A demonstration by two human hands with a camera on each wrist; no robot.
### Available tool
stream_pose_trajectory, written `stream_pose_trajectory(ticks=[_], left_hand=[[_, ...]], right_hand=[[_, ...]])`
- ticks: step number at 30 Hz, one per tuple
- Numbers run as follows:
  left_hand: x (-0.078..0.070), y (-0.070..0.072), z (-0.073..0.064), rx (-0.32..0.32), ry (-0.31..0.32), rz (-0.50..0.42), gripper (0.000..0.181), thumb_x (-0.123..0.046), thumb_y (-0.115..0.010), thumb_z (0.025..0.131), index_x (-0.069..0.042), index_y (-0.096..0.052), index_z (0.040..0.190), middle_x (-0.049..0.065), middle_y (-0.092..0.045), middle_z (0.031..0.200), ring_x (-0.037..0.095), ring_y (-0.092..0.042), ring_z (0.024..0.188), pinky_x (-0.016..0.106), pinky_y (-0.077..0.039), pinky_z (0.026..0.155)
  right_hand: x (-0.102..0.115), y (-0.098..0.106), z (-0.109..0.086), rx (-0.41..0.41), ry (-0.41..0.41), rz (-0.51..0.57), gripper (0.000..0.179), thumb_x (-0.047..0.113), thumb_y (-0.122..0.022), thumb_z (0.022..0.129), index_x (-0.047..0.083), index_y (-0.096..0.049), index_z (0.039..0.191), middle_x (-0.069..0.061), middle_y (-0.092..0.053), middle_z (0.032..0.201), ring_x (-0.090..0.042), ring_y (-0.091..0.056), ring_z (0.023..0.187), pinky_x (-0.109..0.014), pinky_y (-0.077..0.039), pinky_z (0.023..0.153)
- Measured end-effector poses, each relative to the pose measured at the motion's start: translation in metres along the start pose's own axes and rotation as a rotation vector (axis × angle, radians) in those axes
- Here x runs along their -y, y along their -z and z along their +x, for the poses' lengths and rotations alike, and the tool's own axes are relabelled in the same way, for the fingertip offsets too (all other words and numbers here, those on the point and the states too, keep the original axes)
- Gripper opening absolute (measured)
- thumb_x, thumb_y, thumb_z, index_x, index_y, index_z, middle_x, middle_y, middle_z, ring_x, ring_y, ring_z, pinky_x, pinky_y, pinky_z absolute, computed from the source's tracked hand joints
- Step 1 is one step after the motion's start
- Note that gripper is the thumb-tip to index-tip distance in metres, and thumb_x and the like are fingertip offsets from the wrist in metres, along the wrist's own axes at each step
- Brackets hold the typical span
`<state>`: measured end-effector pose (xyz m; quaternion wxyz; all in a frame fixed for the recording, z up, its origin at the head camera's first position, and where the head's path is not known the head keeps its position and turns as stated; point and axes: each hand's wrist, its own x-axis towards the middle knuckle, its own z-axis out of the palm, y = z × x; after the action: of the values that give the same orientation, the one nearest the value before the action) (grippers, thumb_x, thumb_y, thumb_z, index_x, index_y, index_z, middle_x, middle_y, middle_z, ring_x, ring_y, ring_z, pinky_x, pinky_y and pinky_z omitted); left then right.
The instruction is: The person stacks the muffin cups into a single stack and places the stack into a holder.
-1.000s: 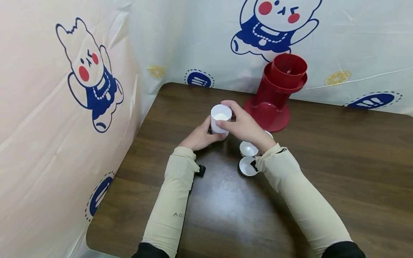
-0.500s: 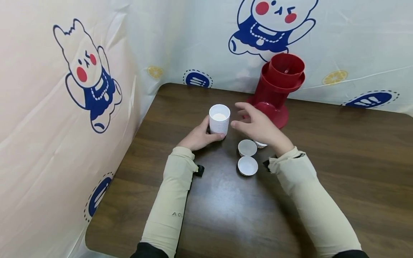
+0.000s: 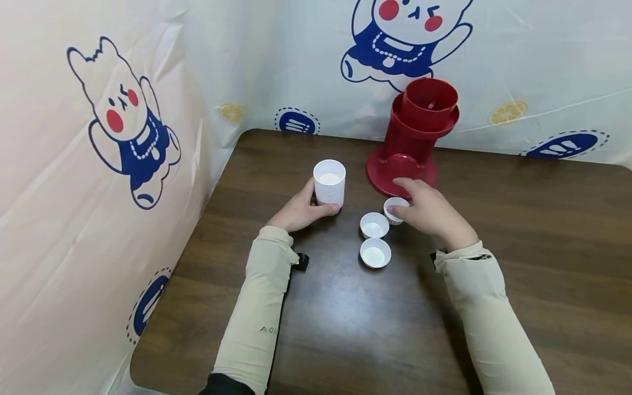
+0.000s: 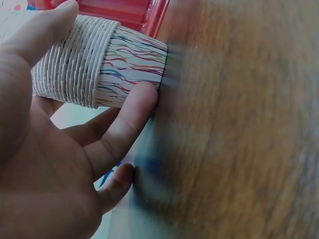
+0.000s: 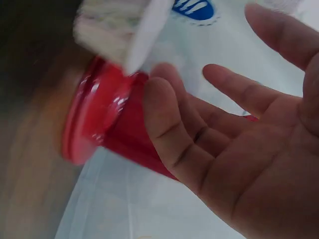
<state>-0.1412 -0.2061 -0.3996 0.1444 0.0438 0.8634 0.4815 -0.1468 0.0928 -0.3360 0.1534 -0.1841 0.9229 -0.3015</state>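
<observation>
Head view: your left grip (image 3: 302,209) wraps the stack of white cups (image 3: 329,192), probably to keep it upright; your right grip (image 3: 430,213), loosely parted, hovers by the farthest small cup (image 3: 395,204) (contact is unclear), with two nearer cups (image 3: 375,255) between your grips on the desk (image 3: 340,329). Left wrist view: your grip spans the stack's sides, seemingly for steadiness. Right wrist view: your grip holds nothing; the red stand (image 5: 127,132) rises behind.

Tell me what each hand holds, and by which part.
The left hand grips the cup stack by its sides; the right hand holds nothing.
</observation>
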Motion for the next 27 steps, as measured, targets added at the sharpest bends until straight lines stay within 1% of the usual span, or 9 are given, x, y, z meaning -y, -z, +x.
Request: stream_pose_trajectory(ticks=[2,5,7,11,13,23,27], left_hand=[[0.001,0.000,0.000,-0.001,0.002,-0.004,0.091,-0.048,-0.079,0.086,-0.026,-0.025,0.156,0.005,-0.048,0.145,0.024,-0.046,0.130,0.045,-0.034,0.111],[0.002,0.000,0.000,0.003,0.005,-0.011,0.092,-0.047,-0.079,0.087,-0.026,-0.024,0.157,0.005,-0.048,0.145,0.024,-0.045,0.131,0.045,-0.033,0.111],[0.002,-0.001,0.000,0.007,0.007,-0.016,0.092,-0.047,-0.078,0.087,-0.026,-0.023,0.158,0.005,-0.047,0.146,0.024,-0.044,0.132,0.046,-0.032,0.111],[0.001,-0.001,0.001,0.011,0.006,-0.018,0.092,-0.046,-0.078,0.087,-0.027,-0.022,0.158,0.004,-0.047,0.146,0.024,-0.044,0.132,0.046,-0.032,0.111],[0.001,0.000,0.001,0.011,0.005,-0.015,0.092,-0.046,-0.078,0.087,-0.027,-0.022,0.158,0.004,-0.046,0.146,0.024,-0.044,0.132,0.045,-0.032,0.111],[-0.001,-0.001,0.001,0.007,0.007,-0.002,0.092,-0.046,-0.078,0.087,-0.026,-0.023,0.158,0.005,-0.047,0.146,0.024,-0.044,0.132,0.046,-0.032,0.111],[-0.001,0.000,0.001,0.002,0.006,0.001,0.091,-0.046,-0.079,0.087,-0.025,-0.025,0.157,0.005,-0.048,0.144,0.024,-0.045,0.131,0.046,-0.033,0.111]], right_hand=[[-0.006,-0.004,0.003,0.025,-0.031,-0.017,0.074,0.028,-0.069,0.093,0.002,-0.036,0.154,-0.023,-0.041,0.151,-0.042,-0.038,0.137,-0.059,-0.033,0.109],[-0.011,-0.007,0.006,0.050,-0.063,-0.007,0.081,0.031,-0.072,0.092,0.003,-0.031,0.156,-0.022,-0.037,0.154,-0.042,-0.034,0.140,-0.058,-0.031,0.111],[-0.013,-0.008,0.006,0.056,-0.079,0.016,0.083,0.032,-0.073,0.092,0.004,-0.031,0.157,-0.021,-0.038,0.153,-0.041,-0.036,0.139,-0.058,-0.032,0.110],[-0.015,-0.007,0.005,0.042,-0.089,0.050,0.082,0.032,-0.074,0.092,0.005,-0.031,0.156,-0.023,-0.045,0.147,-0.041,-0.043,0.133,-0.059,-0.035,0.107],[-0.017,-0.007,0.006,0.034,-0.091,0.057,0.081,0.032,-0.074,0.092,0.005,-0.032,0.156,-0.024,-0.048,0.144,-0.042,-0.045,0.131,-0.059,-0.037,0.106],[-0.031,-0.016,0.015,0.048,-0.051,0.069,0.076,0.025,-0.073,0.092,0.005,-0.036,0.155,-0.022,-0.049,0.144,-0.040,-0.046,0.129,-0.058,-0.037,0.106],[-0.035,-0.020,0.019,0.049,-0.046,0.053,0.077,0.024,-0.074,0.091,0.004,-0.036,0.154,-0.021,-0.046,0.147,-0.041,-0.043,0.132,-0.058,-0.035,0.107]])
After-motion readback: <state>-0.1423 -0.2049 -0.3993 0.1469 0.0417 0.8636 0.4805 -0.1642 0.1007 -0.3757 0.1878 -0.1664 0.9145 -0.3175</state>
